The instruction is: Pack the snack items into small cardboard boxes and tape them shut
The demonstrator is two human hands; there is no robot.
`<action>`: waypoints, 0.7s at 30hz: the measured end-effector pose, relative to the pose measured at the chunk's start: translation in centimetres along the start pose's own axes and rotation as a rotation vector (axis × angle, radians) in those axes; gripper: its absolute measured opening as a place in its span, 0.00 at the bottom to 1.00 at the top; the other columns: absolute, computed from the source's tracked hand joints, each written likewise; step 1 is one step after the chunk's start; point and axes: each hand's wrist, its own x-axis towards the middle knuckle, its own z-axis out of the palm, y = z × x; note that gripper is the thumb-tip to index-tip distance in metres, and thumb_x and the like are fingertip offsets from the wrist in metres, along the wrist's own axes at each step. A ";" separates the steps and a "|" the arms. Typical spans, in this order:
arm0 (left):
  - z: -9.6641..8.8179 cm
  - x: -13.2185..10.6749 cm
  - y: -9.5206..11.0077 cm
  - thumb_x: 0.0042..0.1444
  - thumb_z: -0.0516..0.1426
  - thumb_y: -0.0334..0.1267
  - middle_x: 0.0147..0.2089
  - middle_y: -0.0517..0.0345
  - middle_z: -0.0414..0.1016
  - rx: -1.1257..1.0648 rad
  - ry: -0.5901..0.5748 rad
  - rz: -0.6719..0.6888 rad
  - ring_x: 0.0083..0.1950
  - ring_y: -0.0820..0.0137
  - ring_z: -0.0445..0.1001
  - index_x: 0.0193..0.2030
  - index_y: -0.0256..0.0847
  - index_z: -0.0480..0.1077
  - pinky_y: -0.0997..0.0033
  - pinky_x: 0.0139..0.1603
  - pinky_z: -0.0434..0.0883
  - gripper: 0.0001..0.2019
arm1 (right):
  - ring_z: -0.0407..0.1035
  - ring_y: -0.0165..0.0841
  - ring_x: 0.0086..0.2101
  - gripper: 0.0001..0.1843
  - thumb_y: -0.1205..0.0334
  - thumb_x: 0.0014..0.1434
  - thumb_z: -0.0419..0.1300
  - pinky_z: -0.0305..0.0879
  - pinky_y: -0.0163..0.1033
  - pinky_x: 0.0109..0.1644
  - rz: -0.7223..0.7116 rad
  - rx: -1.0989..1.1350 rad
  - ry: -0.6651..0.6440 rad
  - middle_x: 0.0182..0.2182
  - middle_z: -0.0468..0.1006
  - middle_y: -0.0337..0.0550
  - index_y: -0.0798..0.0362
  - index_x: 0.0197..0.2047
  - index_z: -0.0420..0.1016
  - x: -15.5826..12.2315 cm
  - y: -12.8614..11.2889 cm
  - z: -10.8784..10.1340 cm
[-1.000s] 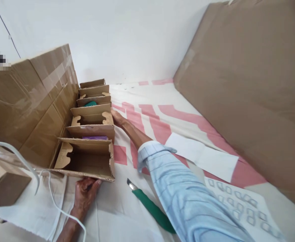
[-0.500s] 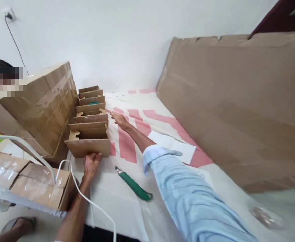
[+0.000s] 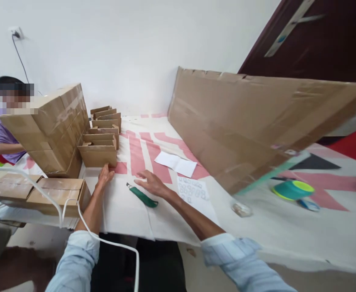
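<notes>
My left hand [image 3: 105,176] is at the lower front edge of the nearest open cardboard box [image 3: 97,156], fingertips close against it and not wrapped around it. More open cardboard boxes [image 3: 106,123] stand in a row behind that one. My right hand [image 3: 150,183] hovers over the cloth with its fingers stretched out and nothing in them. Just to its left and below lies a green utility knife [image 3: 141,197], its metal tip pointing toward the boxes. Folded white paper [image 3: 175,164] and a sheet with printed drawings [image 3: 192,192] lie beyond and right of that hand.
Taped cartons [image 3: 56,125] are stacked at left, with lower closed boxes [image 3: 56,194] in front. A white cable [image 3: 111,242] crosses near my left forearm. A large cardboard panel [image 3: 241,121] leans at right, near a tape roll [image 3: 293,190]. Another person [image 3: 6,132] sits at far left.
My right hand has drawn back from beside the box row toward the utility knife. My left hand stays by the nearest box. The view has shifted, showing more of the table's right side.
</notes>
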 end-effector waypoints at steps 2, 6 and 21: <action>-0.4 -1.7 0.9 0.54 0.63 0.31 0.62 0.38 0.81 0.028 -0.006 0.032 0.66 0.49 0.77 0.61 0.36 0.76 0.49 0.70 0.71 0.26 | 0.76 0.47 0.55 0.24 0.50 0.64 0.68 0.71 0.47 0.61 0.017 -0.140 0.008 0.56 0.82 0.55 0.53 0.59 0.80 -2.3 0.4 1.3; -2.0 -6.2 3.0 0.54 0.65 0.31 0.63 0.40 0.81 0.060 -0.020 0.131 0.67 0.50 0.77 0.59 0.39 0.77 0.47 0.72 0.70 0.23 | 0.74 0.46 0.56 0.23 0.52 0.66 0.67 0.67 0.45 0.59 0.019 -0.355 0.066 0.55 0.81 0.54 0.53 0.61 0.78 -5.6 0.8 3.5; -22.6 -11.2 -0.5 0.42 0.69 0.48 0.79 0.35 0.62 0.725 -0.167 0.335 0.78 0.37 0.62 0.75 0.42 0.64 0.32 0.72 0.65 0.50 | 0.68 0.44 0.56 0.13 0.57 0.74 0.59 0.61 0.44 0.58 0.238 -0.475 0.309 0.55 0.79 0.52 0.54 0.55 0.77 -9.7 -1.0 6.0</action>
